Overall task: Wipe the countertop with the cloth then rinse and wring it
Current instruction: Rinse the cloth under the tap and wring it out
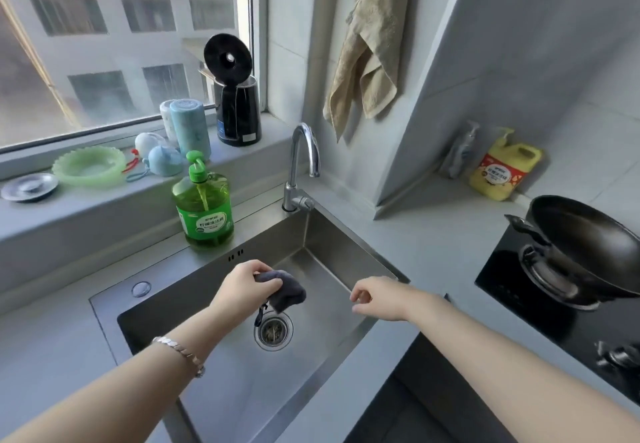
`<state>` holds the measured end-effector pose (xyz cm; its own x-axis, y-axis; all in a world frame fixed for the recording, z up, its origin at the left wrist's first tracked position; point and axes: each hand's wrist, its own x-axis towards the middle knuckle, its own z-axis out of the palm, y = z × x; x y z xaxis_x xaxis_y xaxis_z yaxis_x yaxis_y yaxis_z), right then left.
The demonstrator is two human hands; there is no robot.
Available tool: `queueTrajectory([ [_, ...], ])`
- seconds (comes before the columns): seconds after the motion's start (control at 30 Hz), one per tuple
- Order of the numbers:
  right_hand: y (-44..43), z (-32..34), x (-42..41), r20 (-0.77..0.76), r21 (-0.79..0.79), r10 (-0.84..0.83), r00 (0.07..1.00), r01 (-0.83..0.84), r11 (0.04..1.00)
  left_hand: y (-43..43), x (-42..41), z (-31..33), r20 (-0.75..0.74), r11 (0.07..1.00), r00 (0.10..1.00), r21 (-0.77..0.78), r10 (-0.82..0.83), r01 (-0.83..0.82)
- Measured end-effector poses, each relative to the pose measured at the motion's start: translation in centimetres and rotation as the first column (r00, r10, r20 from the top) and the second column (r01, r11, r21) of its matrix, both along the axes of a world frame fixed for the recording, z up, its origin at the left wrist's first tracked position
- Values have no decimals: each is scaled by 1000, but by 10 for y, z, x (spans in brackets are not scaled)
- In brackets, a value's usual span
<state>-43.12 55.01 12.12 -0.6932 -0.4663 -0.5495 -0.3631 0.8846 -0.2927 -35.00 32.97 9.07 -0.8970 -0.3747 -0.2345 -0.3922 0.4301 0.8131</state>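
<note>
My left hand [242, 286] holds a small dark grey cloth [285, 292] bunched up over the steel sink [214, 279], just above the drain strainer [273, 330]. A dark loop hangs from the cloth. My right hand [375, 298] hovers over the sink's right edge with fingers loosely curled and nothing in them. The chrome faucet [301, 165] stands behind the sink; no water runs from it. The grey countertop [426, 245] lies to the right of the sink.
A green dish-soap bottle [204, 205] stands at the sink's back left corner. A black wok [585, 252] sits on the stove at right, a yellow bottle [502, 174] behind it. A beige towel [370, 44] hangs on the wall. The windowsill holds a black kettle [237, 110] and bowls.
</note>
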Motion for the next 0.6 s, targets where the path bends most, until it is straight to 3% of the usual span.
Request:
queueTrajectory([
  [0.13, 6, -12, -73, 17, 19, 52, 999, -52, 998, 10, -47, -4, 37, 999, 999, -31, 23, -22],
  [0.3, -2, -37, -174, 28, 75, 210, 977, -212, 974, 20, -101, -20, 87, 983, 980, -54, 182, -177],
  [0.5, -43, -70, -269, 13, 22, 396, 918, -396, 918, 33, -138, -29, 128, 889, 880, -54, 457, -454],
  [0.6, -78, -87, -295, -82, -74, 446, 891, -452, 889, 38, -143, -34, 143, 831, 819, -61, 556, -553],
])
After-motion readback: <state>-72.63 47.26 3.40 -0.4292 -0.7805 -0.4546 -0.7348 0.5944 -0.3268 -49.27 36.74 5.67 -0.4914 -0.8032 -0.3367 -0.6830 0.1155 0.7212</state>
